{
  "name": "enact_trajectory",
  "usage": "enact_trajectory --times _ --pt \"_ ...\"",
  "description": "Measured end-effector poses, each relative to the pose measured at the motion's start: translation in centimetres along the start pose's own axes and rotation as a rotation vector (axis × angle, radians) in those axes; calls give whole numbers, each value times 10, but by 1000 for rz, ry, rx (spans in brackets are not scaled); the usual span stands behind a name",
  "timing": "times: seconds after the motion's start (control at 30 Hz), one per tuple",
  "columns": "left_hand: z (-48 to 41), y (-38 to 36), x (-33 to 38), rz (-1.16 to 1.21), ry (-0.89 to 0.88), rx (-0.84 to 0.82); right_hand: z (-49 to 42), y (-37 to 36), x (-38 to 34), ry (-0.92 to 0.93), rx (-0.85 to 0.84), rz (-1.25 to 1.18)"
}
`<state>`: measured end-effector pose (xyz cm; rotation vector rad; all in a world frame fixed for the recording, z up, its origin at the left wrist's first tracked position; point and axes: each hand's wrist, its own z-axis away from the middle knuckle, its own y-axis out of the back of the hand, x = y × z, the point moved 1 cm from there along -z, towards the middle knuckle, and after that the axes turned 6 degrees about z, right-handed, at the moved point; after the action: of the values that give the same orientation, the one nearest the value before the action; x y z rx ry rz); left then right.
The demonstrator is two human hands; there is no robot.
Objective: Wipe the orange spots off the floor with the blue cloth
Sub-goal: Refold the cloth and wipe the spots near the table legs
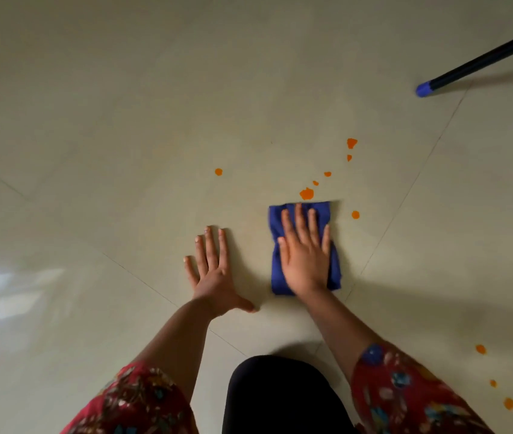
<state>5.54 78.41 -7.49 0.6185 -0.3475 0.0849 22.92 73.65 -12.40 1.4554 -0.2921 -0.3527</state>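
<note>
Pressing flat on the folded blue cloth point(303, 214), the right hand point(305, 258) has straight fingers spread wide. The left hand point(214, 270) lies open on the pale tiled floor point(123, 151) beside it. Small orange spots point(306, 193) sit just beyond the cloth's far edge; more lie near the red flowered sleeve point(405, 393).

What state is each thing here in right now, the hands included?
blue cloth: folded, lying flat.
right hand: fingers straight, pressing the blue cloth.
left hand: flat on the floor, fingers spread.
orange spots: unwiped, just beyond the blue cloth and at lower right.
blue-tipped pole: untouched, upper right.
</note>
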Motion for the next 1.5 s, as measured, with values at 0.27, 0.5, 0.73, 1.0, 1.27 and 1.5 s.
enact_trajectory --times 0.27,0.5,0.73,1.0,1.27,1.5 --pt "0 -1 -2 11 -19 14 18 -2 33 155 -4 59" --pt "1 0 -2 16 -18 9 21 -10 -1 646 17 98" --pt "-2 -1 -3 3 -15 -1 -34 -3 -45 506 29 37" --pt "1 0 -1 -18 -2 -18 -85 3 -112 531 -12 7" --pt "1 0 -2 40 -2 2 -171 20 -14 -46 -53 -51" --pt "2 2 -1 33 0 11 -41 1 -71 377 -1 -23"
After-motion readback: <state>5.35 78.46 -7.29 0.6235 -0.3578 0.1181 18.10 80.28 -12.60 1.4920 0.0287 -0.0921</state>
